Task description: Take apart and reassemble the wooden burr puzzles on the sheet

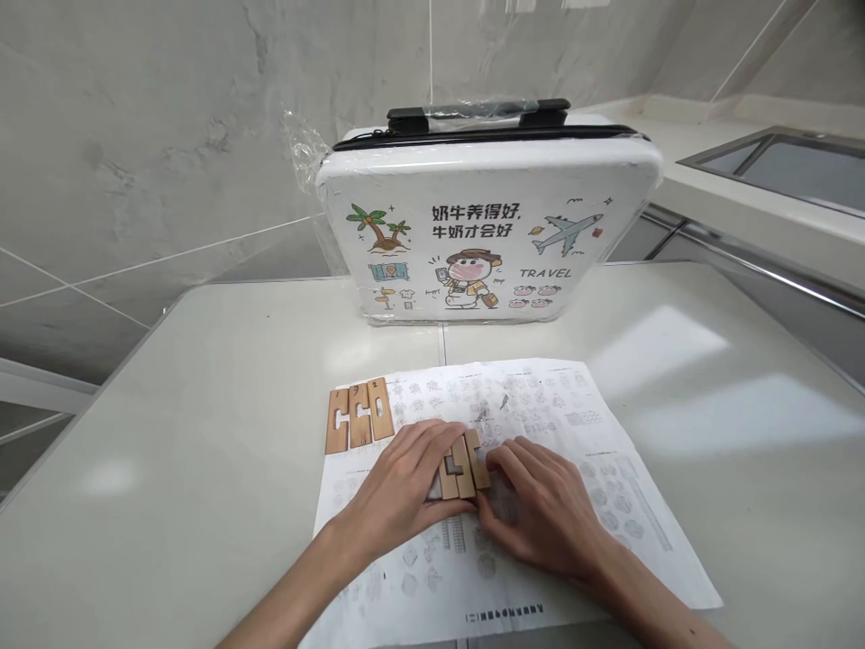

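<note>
Several notched wooden puzzle pieces [458,469] stand side by side over the middle of a printed sheet [541,406]. My left hand [409,478] is closed round their left side, fingers along the far edge and thumb along the near one. On the right, my right hand [541,500] has its curled index finger and thumb at the outermost notched piece [479,460], which tilts slightly away from the others. Three more wooden pieces, marked 1 [336,422], 3 [360,415] and 2 [380,408], lie in a row at the sheet's upper left corner.
A white printed suitcase [487,180] with a black handle and clear plastic wrap stands at the table's back. The pale table [203,406] extends to both sides of the sheet. A grey wall is behind; a counter [757,194] with a dark framed panel is at right.
</note>
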The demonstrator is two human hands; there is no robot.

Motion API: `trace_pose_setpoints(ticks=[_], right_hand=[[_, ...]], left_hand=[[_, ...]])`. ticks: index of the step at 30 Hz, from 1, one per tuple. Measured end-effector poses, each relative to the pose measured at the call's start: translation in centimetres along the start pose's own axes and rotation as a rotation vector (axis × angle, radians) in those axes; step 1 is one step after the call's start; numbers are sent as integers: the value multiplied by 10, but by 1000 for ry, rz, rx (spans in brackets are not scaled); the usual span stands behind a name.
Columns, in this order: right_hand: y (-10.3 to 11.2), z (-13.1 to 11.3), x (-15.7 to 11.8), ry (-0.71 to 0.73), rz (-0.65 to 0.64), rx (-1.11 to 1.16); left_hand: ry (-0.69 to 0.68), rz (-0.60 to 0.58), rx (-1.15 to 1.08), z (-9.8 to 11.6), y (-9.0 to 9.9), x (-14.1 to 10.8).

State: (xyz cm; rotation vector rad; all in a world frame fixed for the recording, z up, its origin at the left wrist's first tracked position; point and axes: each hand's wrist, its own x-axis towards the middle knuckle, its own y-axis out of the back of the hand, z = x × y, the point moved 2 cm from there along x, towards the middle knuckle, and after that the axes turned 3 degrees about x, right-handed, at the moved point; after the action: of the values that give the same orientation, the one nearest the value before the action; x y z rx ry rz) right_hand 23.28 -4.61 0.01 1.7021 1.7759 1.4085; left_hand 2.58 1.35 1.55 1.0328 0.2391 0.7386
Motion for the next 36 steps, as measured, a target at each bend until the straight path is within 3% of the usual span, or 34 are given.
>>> trace_pose_setpoints(ticks=[14, 22, 27, 36], right_hand=[[1, -1, 2, 23, 28, 73], [-1, 0, 2, -24, 80, 57], [-2, 1, 3, -18, 102, 48], [-5, 3, 4, -16, 83, 45]], left_hand=[[-14, 50, -12, 2, 1, 11], [112, 197, 140, -36, 33, 19], [199, 194, 187, -60, 45, 26], [254, 135, 175, -62, 48, 30]])
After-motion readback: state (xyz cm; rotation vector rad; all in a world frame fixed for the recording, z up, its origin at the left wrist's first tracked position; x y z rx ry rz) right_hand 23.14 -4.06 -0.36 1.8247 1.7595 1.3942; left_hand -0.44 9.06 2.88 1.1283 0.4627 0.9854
